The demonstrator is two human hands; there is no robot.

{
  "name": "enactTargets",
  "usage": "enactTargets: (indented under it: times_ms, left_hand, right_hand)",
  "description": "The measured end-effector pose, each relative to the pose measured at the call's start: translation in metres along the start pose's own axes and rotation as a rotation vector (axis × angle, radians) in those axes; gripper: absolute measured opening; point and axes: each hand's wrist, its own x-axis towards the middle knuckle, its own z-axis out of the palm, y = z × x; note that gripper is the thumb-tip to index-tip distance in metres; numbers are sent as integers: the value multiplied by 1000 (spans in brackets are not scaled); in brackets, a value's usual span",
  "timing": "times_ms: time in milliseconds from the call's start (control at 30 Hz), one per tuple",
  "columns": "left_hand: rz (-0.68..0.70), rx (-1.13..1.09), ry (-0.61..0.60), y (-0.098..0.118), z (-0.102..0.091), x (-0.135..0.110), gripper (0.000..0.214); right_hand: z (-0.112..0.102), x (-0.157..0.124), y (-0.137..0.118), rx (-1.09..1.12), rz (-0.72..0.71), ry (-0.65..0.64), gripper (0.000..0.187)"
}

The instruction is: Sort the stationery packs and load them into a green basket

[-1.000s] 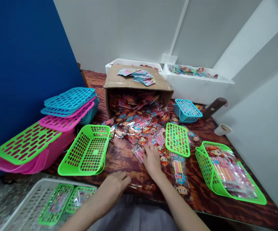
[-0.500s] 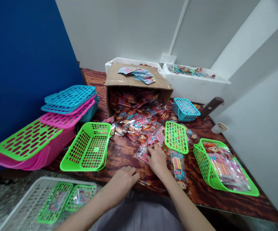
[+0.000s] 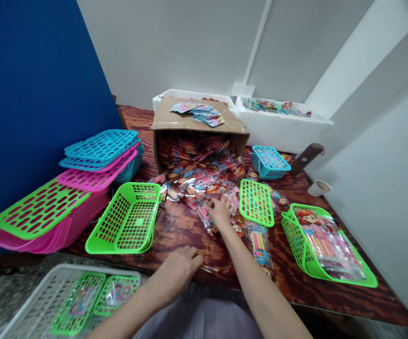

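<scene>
My right hand (image 3: 220,213) is over the near edge of a heap of clear plastic packets (image 3: 204,181) printed with a red-haired cartoon figure. Its fingers are apart and touch the packets, though the fingertips are partly hidden. My left hand (image 3: 182,266) rests at the table's front edge with loosely bent fingers and holds nothing. The heap spills from a cardboard box (image 3: 200,123) lying on its side. Right of my right hand lies a green lattice lid (image 3: 257,202), with a packet (image 3: 259,247) of pink and yellow sticks below it.
An empty-looking green basket (image 3: 133,221) stands left; another green basket (image 3: 301,245) at right holds packets. Stacked pink baskets (image 3: 69,230) and blue lids (image 3: 101,145) are far left. A blue basket (image 3: 269,162), brown case (image 3: 307,157), paper cup (image 3: 319,188) and white foam box (image 3: 281,129) stand behind.
My right hand has moved a little left and farther forward over the packets. My left hand has stayed almost in place. The view has shifted slightly.
</scene>
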Motion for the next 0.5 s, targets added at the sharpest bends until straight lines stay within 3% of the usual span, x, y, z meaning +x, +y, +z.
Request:
enactTargets:
  times_ms: [100, 167, 267, 400, 500]
  left_hand:
    - [-12, -10, -4, -5, -1, 0, 18]
    - [-37, -18, -9, -10, -2, 0, 22]
    - [-57, -52, -1, -18, 0, -2, 27]
    - [-38, -68, 12, -16, -2, -10, 27]
    - [-15, -39, -8, -8, -7, -14, 21]
  right_hand:
    - [-7, 6, -5, -41, -67, -68, 10]
    - [-14, -6, -5, -67, -162, -118, 15]
    - [-24, -44, 2, -81, -355, -232, 16]
    - [-38, -90, 32, 25, -585, -396, 10]
    - [-44, -91, 57, 204, -511, -442, 12]
